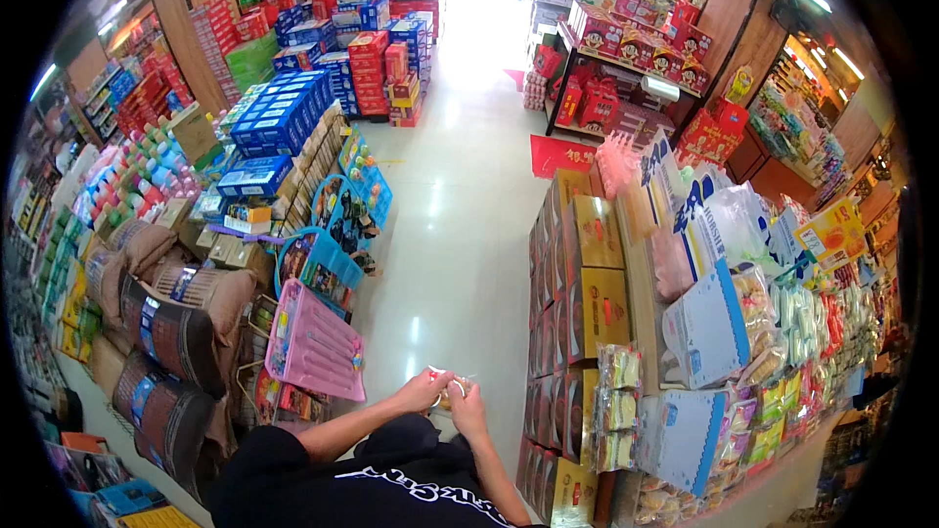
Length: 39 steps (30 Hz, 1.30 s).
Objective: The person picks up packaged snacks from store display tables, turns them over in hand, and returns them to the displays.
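Low in the middle of the head view, my left hand (425, 390) and my right hand (467, 405) meet in front of my dark shirt. Between them they grip a small clear packet (461, 383) with red and white parts; its contents are too small to make out. Fingers and thumbs of both hands are closed on it. Part of the packet is hidden behind the fingers.
A pink plastic tray (315, 345) and blue baskets (330, 257) hang at the left. Stacked gift cartons (598, 308) and a snack display with white-blue boards (704, 330) line the right. A shiny tiled aisle floor (447, 235) runs ahead between them.
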Each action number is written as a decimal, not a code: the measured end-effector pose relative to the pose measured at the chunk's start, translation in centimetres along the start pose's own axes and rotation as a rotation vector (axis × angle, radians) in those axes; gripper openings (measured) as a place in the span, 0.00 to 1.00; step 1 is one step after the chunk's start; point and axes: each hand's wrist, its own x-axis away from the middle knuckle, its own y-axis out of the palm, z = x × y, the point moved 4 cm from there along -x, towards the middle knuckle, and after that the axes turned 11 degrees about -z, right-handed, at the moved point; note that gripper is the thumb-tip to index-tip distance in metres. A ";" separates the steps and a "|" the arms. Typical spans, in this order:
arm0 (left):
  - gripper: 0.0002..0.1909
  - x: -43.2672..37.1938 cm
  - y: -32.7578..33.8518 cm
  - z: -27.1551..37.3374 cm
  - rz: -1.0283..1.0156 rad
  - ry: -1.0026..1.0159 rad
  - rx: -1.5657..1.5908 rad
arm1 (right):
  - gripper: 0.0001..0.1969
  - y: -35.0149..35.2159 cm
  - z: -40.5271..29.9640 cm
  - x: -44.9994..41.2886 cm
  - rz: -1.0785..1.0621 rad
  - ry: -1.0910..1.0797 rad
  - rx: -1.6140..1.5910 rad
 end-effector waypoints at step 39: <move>0.25 -7.3 -4.8 6.6 0.343 0.093 0.144 | 0.21 -6.4 -7.0 -13.8 -0.374 -0.253 0.133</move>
